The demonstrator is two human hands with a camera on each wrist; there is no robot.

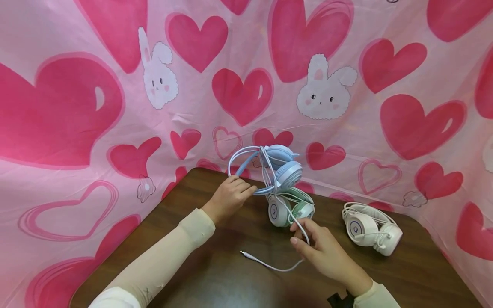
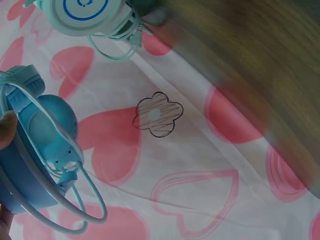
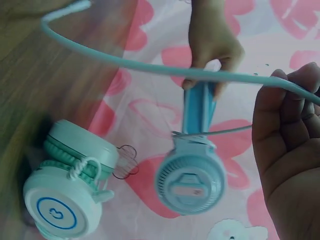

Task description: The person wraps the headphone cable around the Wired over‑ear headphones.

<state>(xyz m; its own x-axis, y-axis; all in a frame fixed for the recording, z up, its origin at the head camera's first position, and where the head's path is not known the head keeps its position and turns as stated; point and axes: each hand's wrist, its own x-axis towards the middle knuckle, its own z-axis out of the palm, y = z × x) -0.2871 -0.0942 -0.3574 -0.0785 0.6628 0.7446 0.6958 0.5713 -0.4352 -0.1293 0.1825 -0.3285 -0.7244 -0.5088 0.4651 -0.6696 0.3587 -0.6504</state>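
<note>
My left hand [image 1: 230,197] grips the headband of light blue headphones [image 1: 289,174] and holds them above the table. Strands of pale cable are wound around their headband and ear cups. My right hand [image 1: 327,254] pinches the white cable [image 1: 283,270] between thumb and fingers, to the right of and below the headphones. Past the fingers the free end curves back left to a plug [image 1: 246,255]. In the right wrist view the cable [image 3: 150,69] crosses to the fingertips. Only part of the left hand [image 2: 6,131] shows in the left wrist view, beside the blue headphones.
White-and-green headphones [image 1: 278,211] lie on the brown table [image 1: 208,273] just below and behind the blue pair. White headphones [image 1: 361,229] with cable wrapped round them lie at the right. A pink cloth [image 1: 246,55] with hearts and rabbits hangs behind the table.
</note>
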